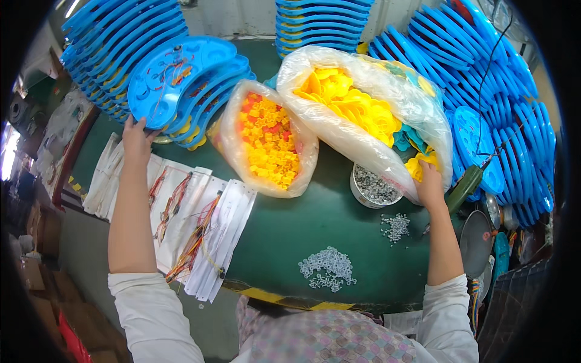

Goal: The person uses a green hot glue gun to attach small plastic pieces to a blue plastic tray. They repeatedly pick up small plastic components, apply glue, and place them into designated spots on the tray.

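Observation:
At the left, my left hand [138, 136] pinches the near edge of a blue plastic panel [154, 91] with rounded lobes. Thin coloured wires lie across that panel, which rests on a stack of similar blue panels [209, 103]. My right hand [430, 181] reaches into the mouth of a large clear plastic bag [375, 163]. Its fingers are closed on a yellow flower-shaped plastic piece [416, 167], partly covered by the hand. More yellow flower-shaped pieces [345, 100] and some teal ones [407, 140] fill the bag.
A second bag [233, 160] holds small yellow and orange parts. Screws fill a white tub [358, 195]; small metal parts [395, 228] and clear rings [327, 268] lie on the green table [272, 236]. Wire bundles [196, 242] lie left, a green electric screwdriver [465, 189] right, among blue stacks.

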`<state>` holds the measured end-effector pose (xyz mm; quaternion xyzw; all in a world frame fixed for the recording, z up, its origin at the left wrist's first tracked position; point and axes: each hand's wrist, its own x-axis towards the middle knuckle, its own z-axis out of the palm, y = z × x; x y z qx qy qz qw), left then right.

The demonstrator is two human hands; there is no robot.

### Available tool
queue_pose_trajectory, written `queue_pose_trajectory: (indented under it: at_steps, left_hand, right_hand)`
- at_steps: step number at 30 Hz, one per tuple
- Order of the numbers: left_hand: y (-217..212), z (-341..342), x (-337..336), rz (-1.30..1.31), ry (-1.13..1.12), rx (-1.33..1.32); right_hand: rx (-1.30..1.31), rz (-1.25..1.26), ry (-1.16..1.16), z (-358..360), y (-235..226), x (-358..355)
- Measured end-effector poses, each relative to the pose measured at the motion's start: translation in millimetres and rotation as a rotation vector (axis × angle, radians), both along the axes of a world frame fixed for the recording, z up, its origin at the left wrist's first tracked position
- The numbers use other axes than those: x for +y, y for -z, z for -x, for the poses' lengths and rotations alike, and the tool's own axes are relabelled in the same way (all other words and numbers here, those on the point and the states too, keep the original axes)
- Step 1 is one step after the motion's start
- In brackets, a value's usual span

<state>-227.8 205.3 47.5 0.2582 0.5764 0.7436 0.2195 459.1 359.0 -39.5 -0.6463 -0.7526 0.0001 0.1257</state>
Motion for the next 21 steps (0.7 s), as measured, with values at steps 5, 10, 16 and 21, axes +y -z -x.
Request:
queue_pose_trajectory:
  at_steps: [5,10,16,21]
  left_hand:
    - [43.8,58.0,20.4,-0.023,0.255,-0.071]
    - [50.0,20.6,8.6,0.027,0.075,0.139]
    - [17.1,-141.5,-21.6,0.128,-0.075,0.848]
    - [4.2,-276.3,-20.0,0.078,0.333,1.217]
  right_hand:
    - [0.137,-0.175,-0.040,-5.2,-10.1,-5.1]
    - [0.535,-0.431,-0.145,6.8,-46.5,-20.7]
    - [0.889,0.368,-0.467,20.2,-44.5,-94.2]
    - [0.477,0.695,-0.663,9.6,-21.6,-169.8]
